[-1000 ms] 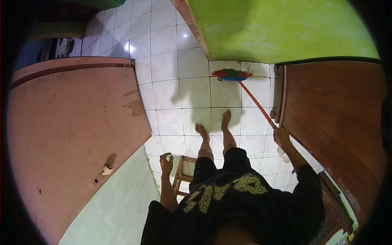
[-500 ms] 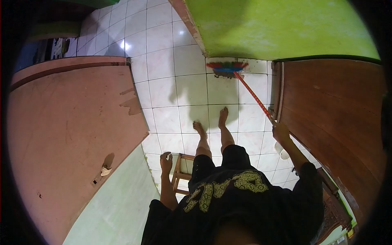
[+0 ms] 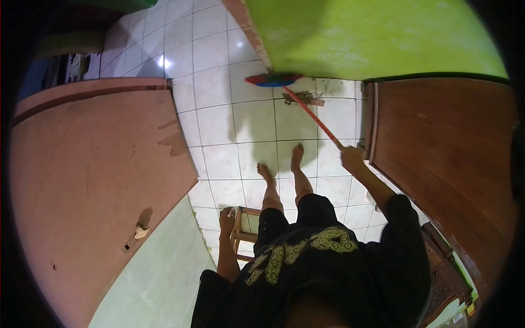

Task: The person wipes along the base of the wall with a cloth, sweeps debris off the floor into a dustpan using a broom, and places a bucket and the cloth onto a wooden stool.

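My right hand is closed around the upper end of a broom's red patterned handle. The broom head, blue with red and green bristles, rests on the floor at the corner of the green wall. Just in front of it, dark dirt and a brownish flat piece lie on the tiles. More dark specks are scattered along the wall's foot. My left hand hangs beside a wooden stool, fingers loosely curled with a small pale gap between them; whether it touches the stool is unclear.
White floor tiles stretch ahead between a pinkish wooden panel on the left and a brown wooden door on the right. The green wall stands in front. My bare feet are on the tiles. Carved wooden furniture is at lower right.
The broom head has moved left along the green wall to its corner, uncovering dirt on the tiles. My right hand has shifted left and up with the handle. My left hand has moved slightly right.
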Action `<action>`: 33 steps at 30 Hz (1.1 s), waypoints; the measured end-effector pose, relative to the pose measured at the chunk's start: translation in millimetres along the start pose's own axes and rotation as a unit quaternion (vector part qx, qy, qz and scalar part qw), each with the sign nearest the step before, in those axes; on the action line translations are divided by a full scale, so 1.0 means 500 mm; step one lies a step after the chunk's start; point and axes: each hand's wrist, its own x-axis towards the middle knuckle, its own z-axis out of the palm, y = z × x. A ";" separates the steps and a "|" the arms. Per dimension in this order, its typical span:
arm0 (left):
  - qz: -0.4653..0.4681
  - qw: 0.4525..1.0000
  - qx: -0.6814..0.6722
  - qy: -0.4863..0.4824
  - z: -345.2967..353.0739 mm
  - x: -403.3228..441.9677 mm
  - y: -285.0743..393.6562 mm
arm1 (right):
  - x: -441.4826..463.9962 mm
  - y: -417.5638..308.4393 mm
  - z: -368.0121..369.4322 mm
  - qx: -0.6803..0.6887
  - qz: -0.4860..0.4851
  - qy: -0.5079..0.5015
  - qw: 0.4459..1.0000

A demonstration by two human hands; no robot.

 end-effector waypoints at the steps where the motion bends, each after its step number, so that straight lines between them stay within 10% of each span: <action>1: -0.029 0.999 -0.013 -0.015 -0.002 -0.005 0.017 | 0.023 -0.015 -0.011 0.031 0.026 -0.004 0.999; 10: -0.035 0.999 0.014 0.007 -0.023 -0.004 0.000 | -0.166 0.084 -0.068 -0.020 0.115 -0.122 0.986; 33: 0.056 0.998 0.022 -0.012 -0.045 0.026 0.051 | -0.289 0.145 0.107 0.134 0.242 0.005 0.961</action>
